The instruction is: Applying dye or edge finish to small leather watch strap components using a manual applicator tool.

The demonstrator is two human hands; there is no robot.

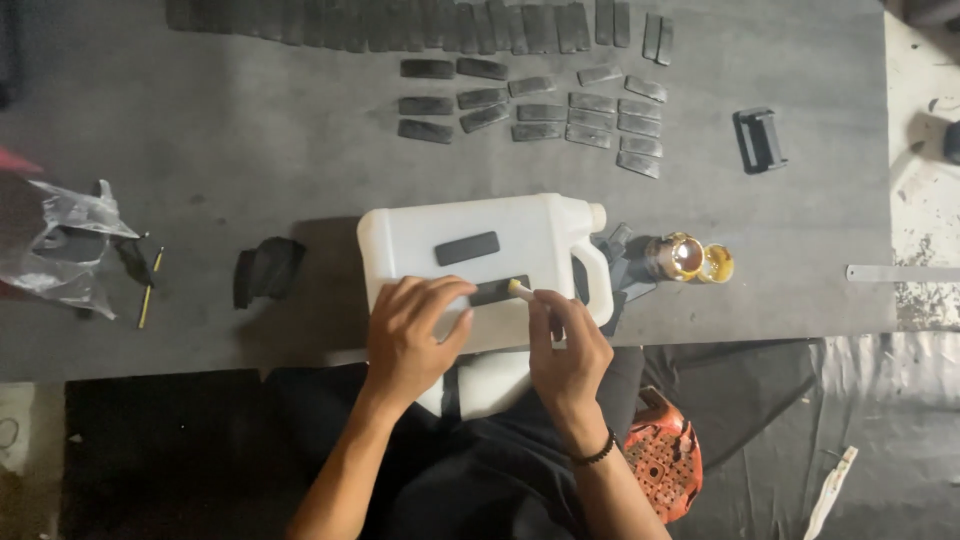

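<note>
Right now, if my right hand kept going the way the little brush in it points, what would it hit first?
The right hand aims the small brush up and left, so it would first meet the dark strip under the left hand on the white jug; the tip looks nearly on it already.

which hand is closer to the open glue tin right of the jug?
Right. The right hand sits at the white jug's near edge, left of and below the open tin. The left hand is farther left, across the jug.
</note>
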